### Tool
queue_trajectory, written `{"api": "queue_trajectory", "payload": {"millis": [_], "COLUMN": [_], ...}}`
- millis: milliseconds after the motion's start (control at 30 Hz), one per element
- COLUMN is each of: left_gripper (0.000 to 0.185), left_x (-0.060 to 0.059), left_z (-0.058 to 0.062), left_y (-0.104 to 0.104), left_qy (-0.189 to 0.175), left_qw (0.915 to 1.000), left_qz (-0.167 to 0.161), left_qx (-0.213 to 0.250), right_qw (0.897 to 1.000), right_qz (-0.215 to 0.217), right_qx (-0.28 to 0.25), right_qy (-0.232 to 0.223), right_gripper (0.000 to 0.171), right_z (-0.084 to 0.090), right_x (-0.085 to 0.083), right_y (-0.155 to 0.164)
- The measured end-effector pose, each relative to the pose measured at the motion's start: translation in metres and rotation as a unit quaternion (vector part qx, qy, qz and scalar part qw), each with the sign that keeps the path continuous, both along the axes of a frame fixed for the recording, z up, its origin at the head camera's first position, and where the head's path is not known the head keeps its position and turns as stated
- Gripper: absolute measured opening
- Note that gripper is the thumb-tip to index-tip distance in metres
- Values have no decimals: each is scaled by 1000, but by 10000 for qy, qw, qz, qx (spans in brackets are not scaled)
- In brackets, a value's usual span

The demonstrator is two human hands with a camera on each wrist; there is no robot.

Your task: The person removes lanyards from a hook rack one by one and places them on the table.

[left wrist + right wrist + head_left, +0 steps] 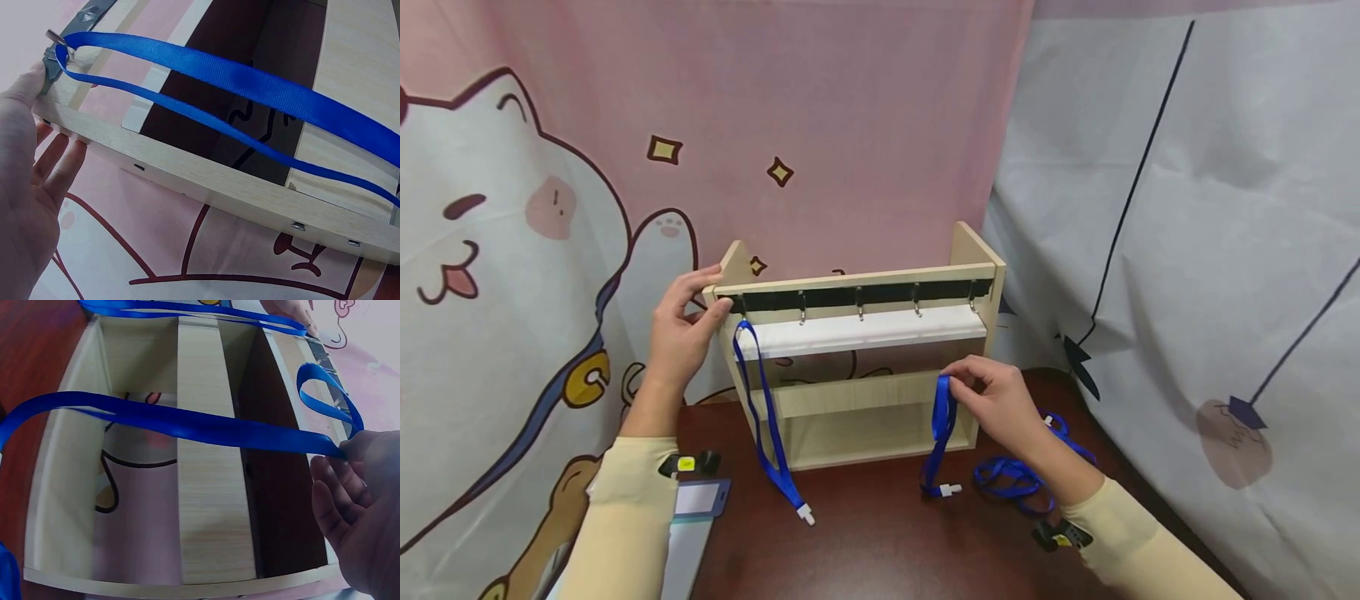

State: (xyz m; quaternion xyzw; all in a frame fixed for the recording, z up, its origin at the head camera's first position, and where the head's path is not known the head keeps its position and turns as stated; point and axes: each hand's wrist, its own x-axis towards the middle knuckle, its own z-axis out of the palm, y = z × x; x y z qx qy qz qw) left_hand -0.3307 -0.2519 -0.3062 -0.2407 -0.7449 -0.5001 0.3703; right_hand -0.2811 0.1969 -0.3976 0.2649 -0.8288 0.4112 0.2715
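Cream sleeves (625,512) came in from the two lower corners, each with a black wrist device (688,464) at the cuff. Beyond them a pale wooden rack (857,280) stood on a dark reddish-brown table (865,542). The left hand (688,325) gripped the rack's upper left corner, thumb at the front by a black strip (831,297), fingers on the outer side. Just beside that thumb, a blue lanyard (785,482) hung from the leftmost of five metal hooks (860,302), its white clip (806,514) in front of the rack. The right hand (992,396) pinched a second blue lanyard (206,431) near its top, below the hooks and before the rack's right half; the strap dropped from the fingertips to another white clip (951,490). In the right wrist view a small loop stood out past the fingers, on the hook side. More blue strap (1018,490) lay coiled on the table below the right forearm. By the left cuff lay a blue-edged card holder (700,498).
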Motion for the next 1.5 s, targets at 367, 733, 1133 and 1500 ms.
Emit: {"api": "queue_trajectory", "payload": {"millis": [367, 733, 1133, 1500], "left_gripper": [33, 34, 37, 37], "left_x": [1, -1, -29, -27], "left_z": [-1, -2, -19, -18], "left_y": [0, -1, -17, -16], "left_qy": [-63, -29, -42, -81], "left_qw": [10000, 10000, 9999, 9999], "left_qz": [-8, 37, 102, 83], "left_qx": [-4, -17, -32, -9], "right_qw": [9993, 9942, 9917, 9903], "right_qz": [43, 121, 331, 332], "right_qx": [64, 200, 497, 793], "right_qy": [-378, -1045, -1141, -1095], "right_gripper": [19, 18, 15, 17], "right_z": [-27, -61, -97, -119], "right_x": [4, 1, -8, -20], "right_y": [4, 15, 20, 18]}}
